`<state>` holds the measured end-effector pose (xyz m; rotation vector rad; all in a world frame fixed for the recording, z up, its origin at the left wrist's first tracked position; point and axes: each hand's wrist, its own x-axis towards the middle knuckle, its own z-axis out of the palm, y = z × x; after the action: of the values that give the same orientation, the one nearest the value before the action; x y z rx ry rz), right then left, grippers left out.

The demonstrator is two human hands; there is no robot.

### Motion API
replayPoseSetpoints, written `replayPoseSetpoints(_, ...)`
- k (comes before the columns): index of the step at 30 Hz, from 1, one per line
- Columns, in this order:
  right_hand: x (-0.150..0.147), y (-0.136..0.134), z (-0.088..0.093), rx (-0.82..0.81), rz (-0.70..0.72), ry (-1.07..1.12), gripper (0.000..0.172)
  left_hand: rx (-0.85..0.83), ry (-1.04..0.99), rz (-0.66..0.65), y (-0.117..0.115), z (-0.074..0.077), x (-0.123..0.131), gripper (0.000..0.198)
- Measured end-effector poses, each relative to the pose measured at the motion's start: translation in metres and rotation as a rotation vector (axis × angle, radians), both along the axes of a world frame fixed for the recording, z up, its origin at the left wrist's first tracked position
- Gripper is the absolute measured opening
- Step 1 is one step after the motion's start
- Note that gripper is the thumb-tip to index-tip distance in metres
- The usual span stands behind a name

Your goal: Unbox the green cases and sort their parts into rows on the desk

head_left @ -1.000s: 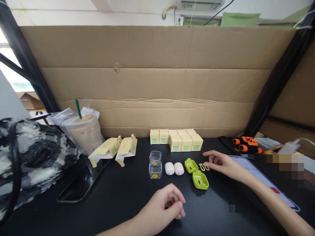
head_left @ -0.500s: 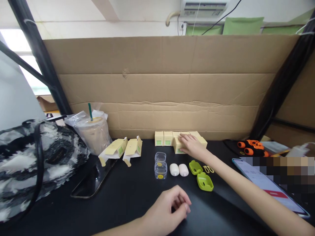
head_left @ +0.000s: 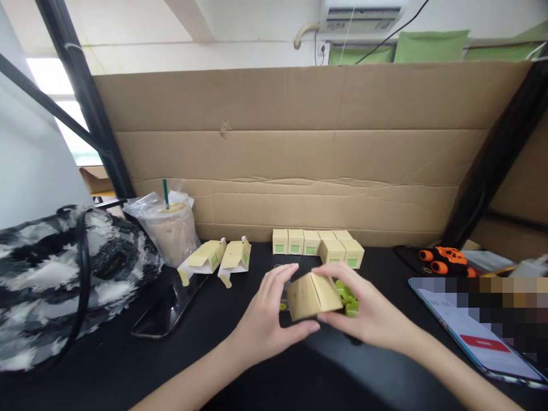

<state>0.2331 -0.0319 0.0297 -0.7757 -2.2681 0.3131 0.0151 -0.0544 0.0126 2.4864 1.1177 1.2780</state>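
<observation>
A small pale-yellow cardboard box (head_left: 312, 297) is held tilted above the black table by my right hand (head_left: 368, 305), thumb below and fingers on top. My left hand (head_left: 265, 314) is beside the box's left side, its fingers and thumb spread apart around it; firm contact does not show. Behind the box, a green case (head_left: 351, 309) shows only in part. A clear plastic case (head_left: 283, 306) peeks out between my left hand and the box. The two white rounded cases are hidden. Farther back stand several matching yellow boxes (head_left: 295, 242).
Two opened yellow boxes (head_left: 208, 255) lie at the left near a dark phone (head_left: 165, 314). A bagged drink cup (head_left: 173, 231) and a black-and-white furry bag (head_left: 107, 279) stand farther left. At the right are an orange toy car (head_left: 447, 260) and a tablet-like screen (head_left: 471, 331). Cardboard (head_left: 278, 154) walls the back.
My right hand has taken a yellow box from the group at the back and brought it nearer. My left hand has risen toward the box and opened its fingers. The view has shifted slightly.
</observation>
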Motion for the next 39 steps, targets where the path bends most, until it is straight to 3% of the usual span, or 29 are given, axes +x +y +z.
replayPoseSetpoints(2,-0.004,-0.011,-0.005,-0.083,0.020,0.011,0.053,-0.006,0.071,-0.069,-0.001,-0.002,0.000,0.071)
replayPoseSetpoints(5,-0.007,-0.014,-0.013,-0.058,-0.021,-0.026,0.050,0.026,0.157,-0.095,-0.004,-0.001,0.002,0.056)
replayPoseSetpoints(11,-0.008,-0.014,-0.017,0.109,-0.043,-0.115,0.045,0.131,0.224,0.011,-0.006,0.001,0.004,0.054)
replayPoseSetpoints(17,-0.008,-0.013,-0.018,0.359,-0.130,-0.032,0.048,0.113,0.150,0.131,-0.007,0.000,0.006,0.055)
replayPoseSetpoints(21,-0.004,-0.017,-0.011,0.374,-0.037,0.020,0.039,0.115,0.204,0.195,-0.004,0.005,0.003,0.058)
replayPoseSetpoints(26,-0.002,-0.027,-0.005,0.334,0.118,0.053,0.008,0.223,0.217,0.209,-0.001,0.010,-0.003,0.052)
replayPoseSetpoints(27,-0.002,-0.028,-0.004,0.302,0.114,0.054,0.011,0.244,0.219,0.198,0.000,0.009,-0.003,0.053)
replayPoseSetpoints(31,-0.003,-0.027,-0.005,0.233,-0.012,-0.051,0.025,0.342,0.259,0.118,0.001,0.003,-0.004,0.050)
replayPoseSetpoints(35,-0.005,-0.021,-0.008,0.365,-0.118,-0.275,0.023,0.440,0.397,0.080,0.002,0.001,-0.007,0.028)
replayPoseSetpoints(39,-0.004,-0.017,-0.012,0.418,-0.220,-0.267,0.020,0.492,0.468,0.048,0.005,0.003,-0.011,0.016)
